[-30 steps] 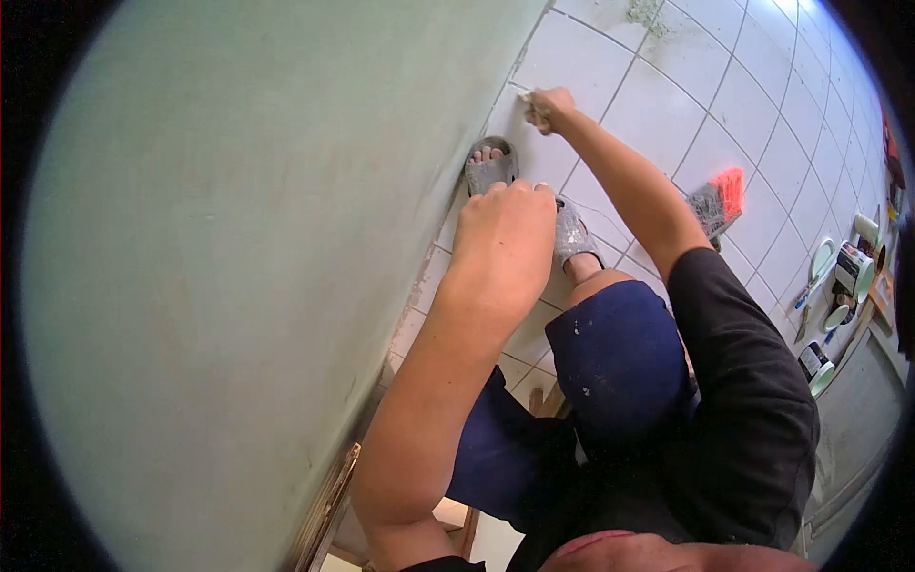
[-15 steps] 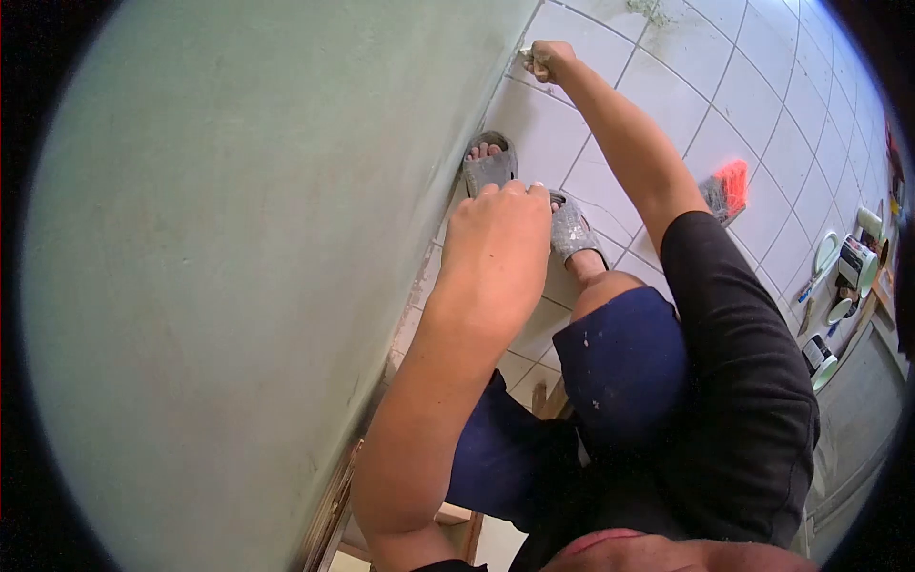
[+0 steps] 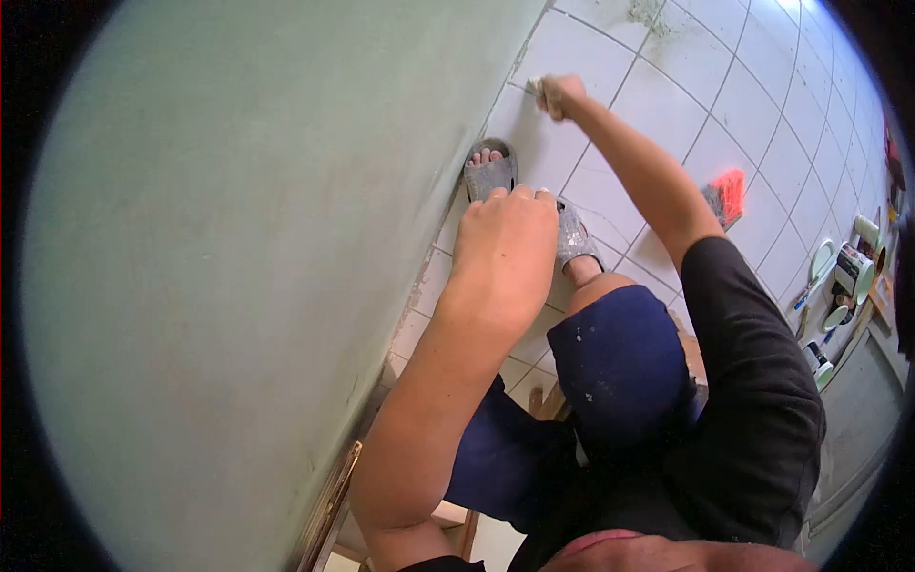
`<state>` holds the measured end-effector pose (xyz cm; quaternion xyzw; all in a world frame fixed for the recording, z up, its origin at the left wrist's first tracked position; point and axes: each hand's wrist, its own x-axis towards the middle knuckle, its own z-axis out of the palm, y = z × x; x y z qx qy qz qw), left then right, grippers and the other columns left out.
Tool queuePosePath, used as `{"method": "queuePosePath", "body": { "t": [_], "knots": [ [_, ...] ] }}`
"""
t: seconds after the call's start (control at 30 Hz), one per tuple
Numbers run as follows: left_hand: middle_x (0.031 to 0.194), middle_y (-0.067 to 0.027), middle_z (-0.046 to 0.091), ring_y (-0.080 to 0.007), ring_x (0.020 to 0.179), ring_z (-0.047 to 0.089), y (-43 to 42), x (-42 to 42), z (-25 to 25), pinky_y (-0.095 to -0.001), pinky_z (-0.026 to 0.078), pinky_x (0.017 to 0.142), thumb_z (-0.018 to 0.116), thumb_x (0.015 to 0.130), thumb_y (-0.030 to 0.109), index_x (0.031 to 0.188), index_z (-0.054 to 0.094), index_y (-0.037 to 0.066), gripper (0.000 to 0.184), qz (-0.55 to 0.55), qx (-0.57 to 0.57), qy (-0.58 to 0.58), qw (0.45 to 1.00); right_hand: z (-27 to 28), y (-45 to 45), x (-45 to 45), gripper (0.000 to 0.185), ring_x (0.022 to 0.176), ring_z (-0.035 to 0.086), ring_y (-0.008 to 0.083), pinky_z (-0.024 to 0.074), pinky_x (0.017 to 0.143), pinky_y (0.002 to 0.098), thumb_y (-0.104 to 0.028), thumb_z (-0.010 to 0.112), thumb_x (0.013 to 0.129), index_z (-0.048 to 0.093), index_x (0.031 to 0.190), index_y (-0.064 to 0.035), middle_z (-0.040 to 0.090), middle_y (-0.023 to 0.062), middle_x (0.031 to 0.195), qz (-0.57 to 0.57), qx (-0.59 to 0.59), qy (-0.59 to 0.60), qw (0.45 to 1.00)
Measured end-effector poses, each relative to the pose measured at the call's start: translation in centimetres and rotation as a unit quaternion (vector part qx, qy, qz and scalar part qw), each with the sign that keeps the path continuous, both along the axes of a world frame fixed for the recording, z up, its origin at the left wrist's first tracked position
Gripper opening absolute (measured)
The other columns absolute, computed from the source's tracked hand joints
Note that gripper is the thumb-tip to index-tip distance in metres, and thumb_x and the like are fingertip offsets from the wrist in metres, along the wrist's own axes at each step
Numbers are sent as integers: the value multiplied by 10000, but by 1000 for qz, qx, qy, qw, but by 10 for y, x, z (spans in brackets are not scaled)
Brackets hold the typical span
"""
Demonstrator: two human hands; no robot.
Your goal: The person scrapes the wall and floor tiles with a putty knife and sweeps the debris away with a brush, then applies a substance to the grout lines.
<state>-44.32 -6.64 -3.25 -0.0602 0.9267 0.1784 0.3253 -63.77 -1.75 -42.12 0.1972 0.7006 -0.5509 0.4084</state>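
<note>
Gripping a pale wad [image 3: 535,84] in the right hand [image 3: 564,97], far over the floor [image 3: 658,105] near the wall [image 3: 238,238], bending the left hand's [image 3: 507,229] fingers nearer, holding unclear, partly hiding the sandals [image 3: 488,181], with a brush [image 3: 729,195] right.

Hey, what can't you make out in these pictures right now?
Head view, right hand: what the pale bit at its fingers is, blurred and partly covered by them.
Head view, left hand: its palm and anything inside, hidden by its back.
Head view, labelled tub: wording too small.
Head view, left sleeve: cut off by bottom edge.
</note>
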Motion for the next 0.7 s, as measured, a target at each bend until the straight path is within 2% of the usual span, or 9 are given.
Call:
{"method": "queuePosePath", "body": {
  "t": [0.07, 0.23, 0.3, 0.33, 0.43, 0.53, 0.6, 0.63, 0.7],
  "knots": [
    [1103, -154, 653, -320, 1047, 624, 0, -4, 1, -412, 502, 911, 721, 809, 124, 1210, 591, -24, 446, -2, -3, 11, 1000, 70, -3, 2, 142, 479, 618, 206, 439, 374, 345, -66, 649, 790, 645, 666, 3, 629, 134, 602, 29, 64, -29, 997],
    [1108, -156, 652, -319, 1051, 623, 11, -2, -1, -409, 501, 918, 728, 803, 130, 1203, 596, -24, 448, -21, 2, 12, 1000, 20, -18, -22, 123, 489, 628, 205, 461, 391, 360, -85, 636, 789, 641, 716, 13, 647, 135, 620, -51, -7, -14, 999],
    [1106, -158, 650, -320, 1062, 617, 9, -9, 1, -415, 497, 924, 730, 801, 129, 1194, 599, -26, 442, -11, 12, -15, 1000, 38, 0, -11, 144, 480, 617, 202, 464, 389, 368, -107, 622, 802, 653, 736, 18, 637, 128, 601, 148, 97, 32, 984],
    [1106, -158, 650, -320, 1062, 617, 7, -13, 2, -415, 497, 924, 730, 801, 129, 1194, 599, -26, 442, -10, 11, -6, 1000, 40, 10, 5, 157, 485, 621, 207, 465, 383, 376, -102, 609, 819, 657, 753, 33, 627, 132, 610, -9, 48, -2, 999],
    [1126, -167, 646, -324, 1071, 615, 3, -10, -1, -418, 499, 924, 727, 801, 124, 1190, 598, -28, 437, -9, 0, 7, 1000, -7, 26, -10, 138, 485, 615, 210, 447, 376, 361, -73, 605, 819, 645, 741, 34, 607, 131, 639, -50, -51, -26, 997],
    [1155, -174, 642, -325, 1088, 609, 8, -14, 0, -416, 497, 934, 722, 805, 122, 1205, 593, -31, 447, -10, -1, -27, 1000, 12, 6, -49, 159, 485, 607, 186, 441, 392, 337, -118, 619, 813, 655, 717, 4, 616, 118, 620, -68, 5, -13, 998],
    [1169, -177, 640, -324, 1093, 607, 7, -12, 2, -412, 493, 942, 717, 809, 124, 1210, 593, -35, 448, -9, 9, 4, 1000, 9, 3, -66, 146, 479, 592, 157, 430, 406, 313, -121, 614, 795, 667, 684, -41, 639, 90, 627, 95, 61, -11, 994],
    [1169, -177, 640, -324, 1093, 607, 5, -12, 3, -412, 493, 942, 717, 809, 124, 1210, 593, -35, 448, -9, 10, 9, 1000, 29, 10, -46, 144, 480, 587, 142, 419, 407, 305, -77, 583, 777, 668, 661, -69, 651, 59, 642, 40, 54, -9, 998],
    [1165, -176, 641, -327, 1094, 604, 1, -15, 3, -415, 491, 941, 713, 813, 126, 1206, 595, -38, 443, 5, 16, 33, 999, 17, 37, -19, 143, 490, 593, 154, 427, 409, 305, -56, 584, 775, 665, 657, -62, 649, 64, 637, 246, 129, 123, 953]
  ]
}}
